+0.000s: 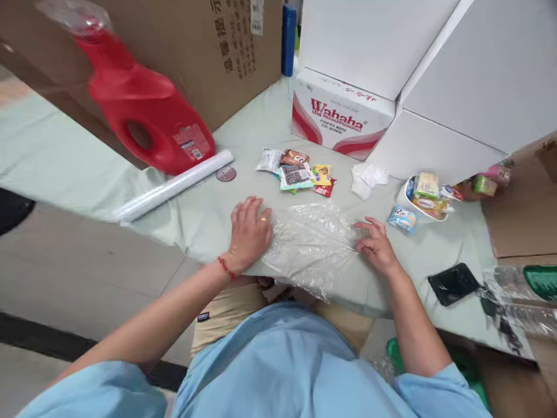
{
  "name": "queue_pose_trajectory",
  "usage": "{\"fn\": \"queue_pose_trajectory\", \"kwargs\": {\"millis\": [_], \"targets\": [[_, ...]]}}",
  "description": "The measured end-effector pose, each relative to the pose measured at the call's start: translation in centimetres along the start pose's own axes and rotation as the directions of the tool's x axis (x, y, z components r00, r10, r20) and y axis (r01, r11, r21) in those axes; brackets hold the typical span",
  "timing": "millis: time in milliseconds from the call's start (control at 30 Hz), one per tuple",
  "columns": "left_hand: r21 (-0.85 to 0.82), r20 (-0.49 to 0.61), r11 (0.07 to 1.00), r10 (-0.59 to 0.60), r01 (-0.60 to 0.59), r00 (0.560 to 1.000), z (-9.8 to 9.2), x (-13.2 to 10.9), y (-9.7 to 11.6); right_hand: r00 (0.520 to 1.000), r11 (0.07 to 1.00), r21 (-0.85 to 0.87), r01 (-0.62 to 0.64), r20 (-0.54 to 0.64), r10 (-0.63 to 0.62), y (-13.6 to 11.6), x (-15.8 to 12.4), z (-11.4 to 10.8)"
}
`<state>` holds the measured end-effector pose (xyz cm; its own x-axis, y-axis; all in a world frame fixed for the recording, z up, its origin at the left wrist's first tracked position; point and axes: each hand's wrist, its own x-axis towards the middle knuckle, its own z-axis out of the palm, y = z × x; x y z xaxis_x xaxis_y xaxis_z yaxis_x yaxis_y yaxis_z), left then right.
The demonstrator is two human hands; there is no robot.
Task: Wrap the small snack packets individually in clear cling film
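A crinkled sheet of clear plastic film [311,241] lies on the table in front of me, its lower part hanging over the near edge. My left hand [250,232] rests palm down at the film's left side, with fingers stretched forward and slightly bent. At the right side, my right hand [376,247] has its fingers apart, the tips at or just beside the film's edge. Beyond the film sits a small pile of wrapped snacks [297,175]. I cannot tell whether the film is a single sheet or a bag.
A red jug [161,110], a clear film roll [178,186] and a brown disc [226,173] are at left. White tissue [368,179] and a snack-filled white tub [407,200] stand right, beside a blue packet [402,219]. Behind is a Wahaha box [339,122]; a black pouch [452,283] lies right.
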<state>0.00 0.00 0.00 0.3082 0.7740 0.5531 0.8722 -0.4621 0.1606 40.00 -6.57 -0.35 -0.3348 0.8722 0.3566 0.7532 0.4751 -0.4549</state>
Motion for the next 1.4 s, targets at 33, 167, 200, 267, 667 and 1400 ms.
{"fn": "queue_pose_trajectory", "kwargs": {"millis": [33,167,200,267,667,1400], "targets": [[-0.08,0.06,0.983,0.168,-0.164,0.984,-0.3,0.0,0.3,1.0,1.0,0.004,-0.004,0.015,0.004,-0.2,0.2,0.1],[-0.333,0.222,0.792,0.593,-0.511,0.774,-0.5,1.1,2.0,0.998,1.0,-0.002,0.003,0.067,-0.003,-0.6,0.9,0.2],[-0.364,0.263,0.768,0.628,-0.527,0.733,-0.1,1.6,2.4,0.997,1.0,-0.009,0.012,0.079,-0.011,-0.5,1.1,0.2],[-0.378,0.351,0.802,0.586,-0.462,0.731,1.0,2.6,2.8,0.994,0.999,-0.034,0.027,0.102,-0.023,-0.1,1.3,-0.3],[-0.152,0.46,0.987,0.027,0.049,0.888,1.8,1.1,4.8,0.945,0.954,-0.114,-0.276,-0.211,0.249,-2.9,1.1,-2.2],[-0.11,0.488,0.993,0.024,0.035,0.873,0.8,-0.5,1.0,0.98,0.976,-0.09,-0.199,-0.023,0.198,-4.3,1.9,-1.1]]}}
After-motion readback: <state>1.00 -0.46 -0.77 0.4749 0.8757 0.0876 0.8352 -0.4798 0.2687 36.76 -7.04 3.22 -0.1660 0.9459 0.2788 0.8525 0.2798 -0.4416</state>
